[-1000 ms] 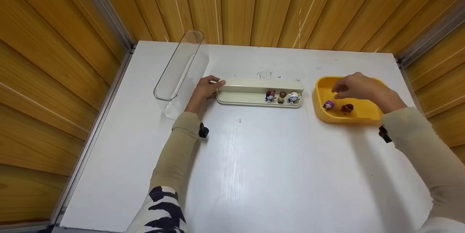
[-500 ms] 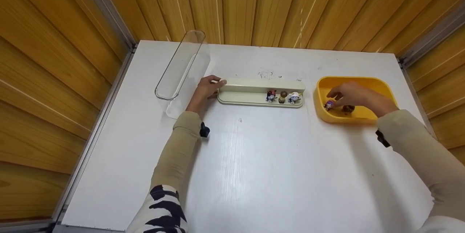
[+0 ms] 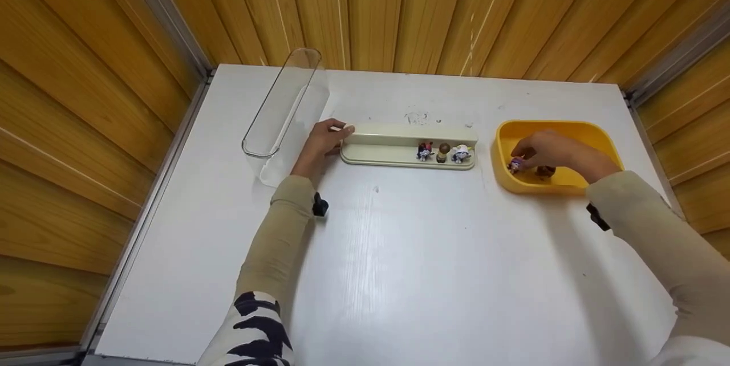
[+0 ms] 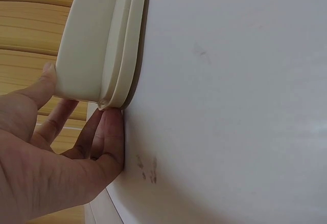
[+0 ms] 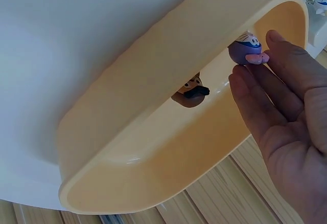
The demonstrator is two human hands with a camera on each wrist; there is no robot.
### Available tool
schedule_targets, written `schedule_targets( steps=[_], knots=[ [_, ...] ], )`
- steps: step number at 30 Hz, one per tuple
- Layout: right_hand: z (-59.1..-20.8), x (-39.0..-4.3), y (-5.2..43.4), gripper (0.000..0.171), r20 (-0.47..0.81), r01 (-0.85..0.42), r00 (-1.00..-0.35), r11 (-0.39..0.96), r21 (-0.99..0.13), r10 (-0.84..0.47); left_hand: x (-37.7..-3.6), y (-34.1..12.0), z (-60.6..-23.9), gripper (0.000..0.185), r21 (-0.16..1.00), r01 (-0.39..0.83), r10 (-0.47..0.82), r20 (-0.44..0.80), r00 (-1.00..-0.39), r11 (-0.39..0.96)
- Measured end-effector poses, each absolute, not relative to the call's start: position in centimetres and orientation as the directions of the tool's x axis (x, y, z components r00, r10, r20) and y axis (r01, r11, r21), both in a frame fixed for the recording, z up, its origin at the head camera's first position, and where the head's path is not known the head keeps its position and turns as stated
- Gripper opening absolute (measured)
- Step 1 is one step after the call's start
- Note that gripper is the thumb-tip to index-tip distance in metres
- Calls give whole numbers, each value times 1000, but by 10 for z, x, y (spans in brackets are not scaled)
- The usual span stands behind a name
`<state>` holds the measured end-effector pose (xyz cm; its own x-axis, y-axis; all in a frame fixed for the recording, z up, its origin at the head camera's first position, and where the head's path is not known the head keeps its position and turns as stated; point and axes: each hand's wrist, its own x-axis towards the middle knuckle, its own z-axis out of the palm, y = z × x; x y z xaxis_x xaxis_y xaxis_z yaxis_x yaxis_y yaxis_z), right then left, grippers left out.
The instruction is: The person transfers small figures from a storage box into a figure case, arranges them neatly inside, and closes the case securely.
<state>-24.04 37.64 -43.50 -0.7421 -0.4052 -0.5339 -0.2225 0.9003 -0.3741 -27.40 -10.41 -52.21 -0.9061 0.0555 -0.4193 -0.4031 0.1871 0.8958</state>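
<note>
Beige sleeves [image 3: 285, 229], black wrist straps [image 3: 319, 205]

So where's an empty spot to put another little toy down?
The cream plastic shelf is bare left of its three small figurines. The white table is bare in front. The yellow plastic tray is crowded: right hand, two toys.

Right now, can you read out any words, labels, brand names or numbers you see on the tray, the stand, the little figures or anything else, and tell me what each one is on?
No readable text anywhere.
Yellow tray: plain.
Cream stand: plain.
Clear cover: plain.
Purple figure by the right hand: painted face only, no letters.
Table smudges near the stand: too faint to read as anything.
</note>
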Motion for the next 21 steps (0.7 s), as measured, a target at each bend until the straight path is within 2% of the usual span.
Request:
schedule_targets(
  steps=[11, 21],
  knots=[
    [-445, -242, 375, 31, -543, -183, -756, 915, -360, -365, -277, -104, -524, 43, 890, -396, 53, -417, -907, 226],
    [-453, -243, 373, 24, -554, -171, -752, 917, -359, -357, -275, -105, -525, 41, 901, -382, 54, -400, -915, 205]
  ],
)
